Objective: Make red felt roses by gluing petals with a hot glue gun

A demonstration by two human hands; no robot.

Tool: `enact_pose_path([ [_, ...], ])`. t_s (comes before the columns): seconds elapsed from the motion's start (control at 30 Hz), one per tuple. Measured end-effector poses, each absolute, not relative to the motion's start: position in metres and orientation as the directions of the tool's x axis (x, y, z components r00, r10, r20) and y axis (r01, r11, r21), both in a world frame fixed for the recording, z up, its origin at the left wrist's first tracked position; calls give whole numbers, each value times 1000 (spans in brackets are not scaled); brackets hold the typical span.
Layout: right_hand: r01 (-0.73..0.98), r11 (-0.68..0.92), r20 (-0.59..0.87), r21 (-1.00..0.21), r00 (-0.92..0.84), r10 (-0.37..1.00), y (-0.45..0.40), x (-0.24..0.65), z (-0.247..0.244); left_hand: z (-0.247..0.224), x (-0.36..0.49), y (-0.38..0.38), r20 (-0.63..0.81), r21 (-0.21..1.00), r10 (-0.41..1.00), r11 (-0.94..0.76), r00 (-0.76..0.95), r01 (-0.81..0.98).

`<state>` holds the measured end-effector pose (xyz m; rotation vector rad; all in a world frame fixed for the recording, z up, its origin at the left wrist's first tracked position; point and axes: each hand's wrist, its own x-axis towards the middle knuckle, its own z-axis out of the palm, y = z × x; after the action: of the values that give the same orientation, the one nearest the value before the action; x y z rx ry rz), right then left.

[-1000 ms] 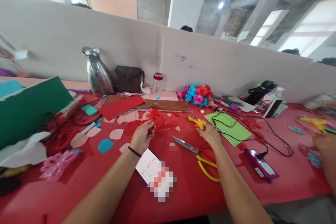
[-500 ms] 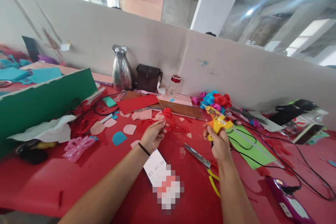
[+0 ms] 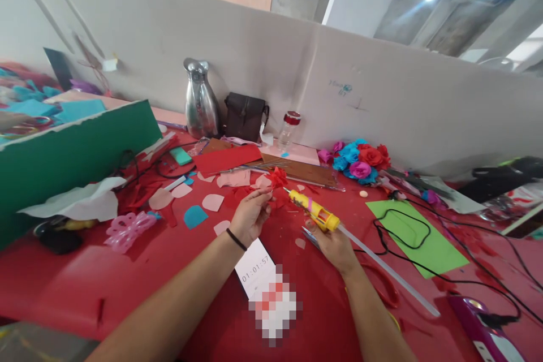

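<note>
Surface: red table (image 3: 169, 288), its rear edge meeting a pale partition (image 3: 237, 45); its near edge shows at lower left. A green board (image 3: 85, 164) stands along the left side. Open room: bare red cloth at front left, between the pink ribbon (image 3: 129, 231) and the near edge.

Left hand: thumb and fingertips pinched on the base of the red flower (image 3: 279, 177), mid-table, ahead of the left hand (image 3: 251, 219). Right hand (image 3: 335, 246): fingers wrapped round the yellow glue gun (image 3: 316, 212), nozzle pointing toward the flower, just beside the left fingertips; contact cannot be told. A long glue stick (image 3: 390, 271) trails from its rear, over the right forearm.

Margins: scissors (image 3: 311, 236) lie partly hidden under the right hand and forearm; phone (image 3: 250, 271) lies near the left wrist; green sheet (image 3: 441, 249) is right of the glue gun, a black cord (image 3: 403, 244) looped across it
</note>
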<state>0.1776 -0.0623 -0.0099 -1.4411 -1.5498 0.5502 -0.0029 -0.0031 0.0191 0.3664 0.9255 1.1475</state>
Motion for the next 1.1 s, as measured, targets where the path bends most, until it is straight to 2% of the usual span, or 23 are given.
enact_pose_path([
  [0.17, 591, 305, 403, -747, 38, 914, -59, 177, -16, 22, -2, -6, -445, 675, 887, 424, 126, -604],
  [0.3, 579, 341, 430, -741, 19, 903, -57, 175, -20, 23, -2, -7, -443, 673, 884, 438, 150, -596],
  [0.53, 526, 251, 343, -812, 84, 936, -57, 178, -26, 19, -1, -7, -441, 670, 883, 443, 160, -595],
  [0.73, 529, 236, 328, -815, 86, 941, -57, 177, -24, 19, -1, -8, -440, 683, 883, 446, 163, -578],
  [1.1, 691, 300, 444, -657, 33, 895, -60, 174, -18, 24, 0, -8, -449, 681, 879, 455, 164, -573],
])
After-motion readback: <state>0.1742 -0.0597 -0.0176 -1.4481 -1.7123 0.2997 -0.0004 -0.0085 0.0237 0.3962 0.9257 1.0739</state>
